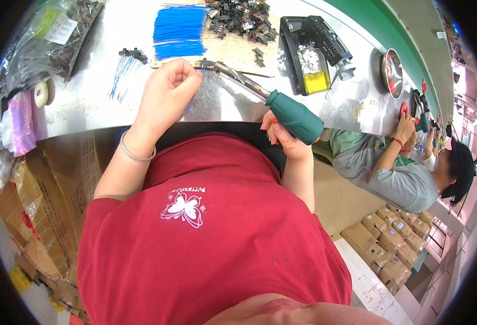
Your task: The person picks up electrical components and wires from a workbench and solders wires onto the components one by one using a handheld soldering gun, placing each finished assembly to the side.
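My right hand is closed around the green handle of a soldering iron. Its metal shaft slants up and left, its tip beside a small black part at the front edge of a wooden board. Close to that tip, my left hand has its fingers pinched together on a thin blue wire, mostly hidden by the fingers. A row of cut blue wires lies on the board, beside a heap of small black switch-like parts. Further left, several black parts with wires attached lie on the metal table.
Right of the board stands a black soldering stand with a yellow sponge. A steel bowl is beyond it. At left lies a clear bag of parts. Another person works at right, near stacked cartons.
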Demonstrator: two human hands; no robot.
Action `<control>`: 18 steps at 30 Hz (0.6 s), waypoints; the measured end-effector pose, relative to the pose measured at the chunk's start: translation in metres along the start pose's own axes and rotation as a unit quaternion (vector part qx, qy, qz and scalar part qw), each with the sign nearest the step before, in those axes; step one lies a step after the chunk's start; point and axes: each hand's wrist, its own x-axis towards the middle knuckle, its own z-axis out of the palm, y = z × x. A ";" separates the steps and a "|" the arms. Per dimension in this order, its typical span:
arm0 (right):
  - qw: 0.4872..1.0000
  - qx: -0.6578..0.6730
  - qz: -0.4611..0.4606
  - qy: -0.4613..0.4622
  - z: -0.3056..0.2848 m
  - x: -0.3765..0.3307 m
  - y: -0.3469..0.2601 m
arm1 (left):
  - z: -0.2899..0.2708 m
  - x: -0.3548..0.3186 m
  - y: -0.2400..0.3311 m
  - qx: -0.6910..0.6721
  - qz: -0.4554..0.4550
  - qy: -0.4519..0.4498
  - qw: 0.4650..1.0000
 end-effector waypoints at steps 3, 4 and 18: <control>1.000 0.003 -0.009 0.003 0.000 0.001 0.000 | 0.000 0.000 -0.002 -0.003 0.004 0.003 1.000; 1.000 0.013 -0.022 -0.006 0.000 0.001 -0.001 | -0.001 0.000 -0.002 -0.003 0.004 0.003 1.000; 1.000 0.014 0.014 0.006 0.002 0.001 -0.002 | -0.001 0.001 -0.002 0.023 0.006 -0.005 1.000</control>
